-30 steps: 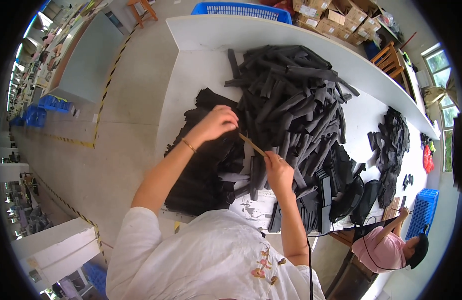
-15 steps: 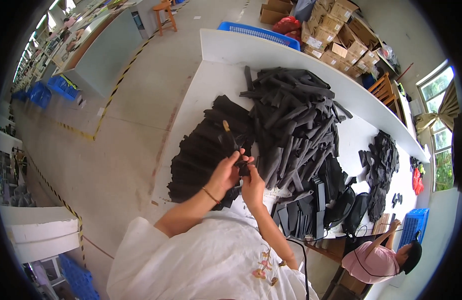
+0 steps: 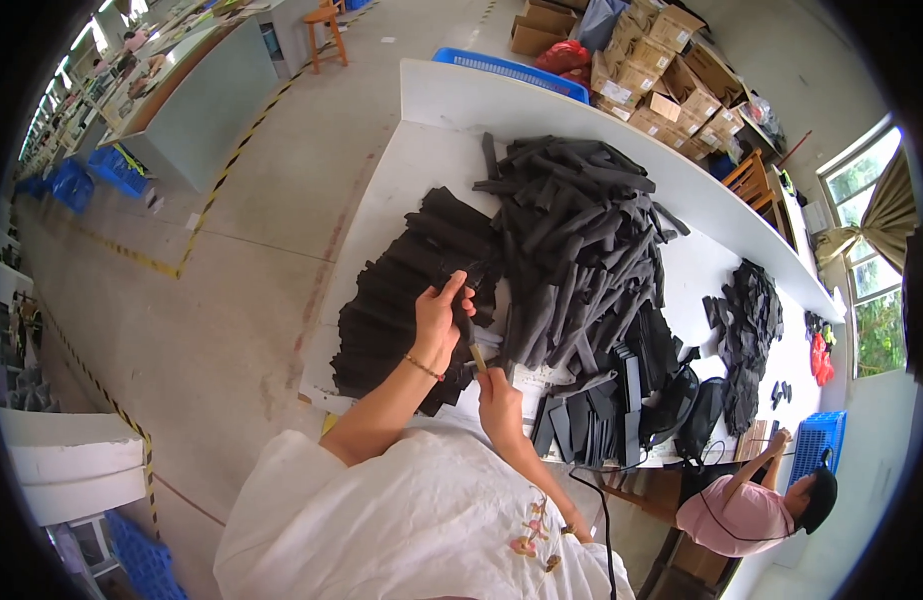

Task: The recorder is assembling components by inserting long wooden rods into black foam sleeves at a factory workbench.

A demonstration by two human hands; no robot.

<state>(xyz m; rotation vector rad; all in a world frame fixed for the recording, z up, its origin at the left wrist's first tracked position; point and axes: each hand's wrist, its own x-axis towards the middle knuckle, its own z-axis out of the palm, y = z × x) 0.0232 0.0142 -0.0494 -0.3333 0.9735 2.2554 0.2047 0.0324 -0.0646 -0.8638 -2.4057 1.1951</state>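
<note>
Left hand (image 3: 440,318) is up over the near edge of the white bench (image 3: 542,110), fingers curled round a narrow black strip (image 3: 464,318) whose upper end pokes out above the thumb; the palm faces away, so how much of the strip sits inside the grip is hidden. Right hand (image 3: 500,396) is lower and closer to the body, closed on the bottom of a thin tan stick-like tool (image 3: 477,356) that rises toward the left hand; whether its tip touches the strip or lies just beside it is too small to tell. Both hands hold their things above a flat heap of black sheet pieces (image 3: 402,290) fanned along the left side of the bench. Just to the right rises a bigger jumble of dark grey foam strips (image 3: 582,240), piled crosswise, and below it some flat black pieces (image 3: 592,415) stand stacked at the near edge, partly covered by the right forearm. Something white shows on the bench between the hands and that stack; I cannot make out what it is. Farther along lies a smaller dark pile (image 3: 747,320), its pieces blurred by the bending of the picture. At the far right end another person in a pink top (image 3: 737,510) reaches a hand up to the bench, cut off by the dark rim. Cardboard boxes (image 3: 672,60) crowd beyond the bench.
</note>
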